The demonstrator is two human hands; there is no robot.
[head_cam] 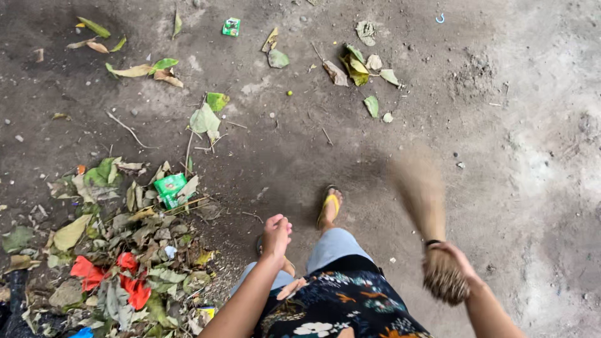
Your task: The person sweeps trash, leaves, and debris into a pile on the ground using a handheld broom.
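Clothing: dark floral top point(341, 307) right under the camera, pale blue-grey shorts point(332, 247) just past it.
Right hand: right hand point(452, 255) is wrapped tight around the bundled end of a stick broom point(432, 231), fingers fully curled on it.
Broom: bristles fan out up and away from the hand over the dirt, heavily motion-blurred so the tips are hard to make out.
Left hand: left hand point(276, 235) is loosely curled, fingers folded in, nothing in it, hanging over the ground near the knee.
Feet: yellow flip-flop point(328, 206) on the forward foot; the other foot is mostly hidden behind the left hand.
Litter pile: heap of dry leaves point(134, 244) on the left, with a green wrapper point(169, 188) and a crumpled red plastic scrap point(128, 275) mixed in.
Scattered bits: loose leaves point(360, 69) and a small green packet point(231, 26) further out on the dirt ground point(526, 156).
Containers: can't spot any, everything just lies on the dirt.
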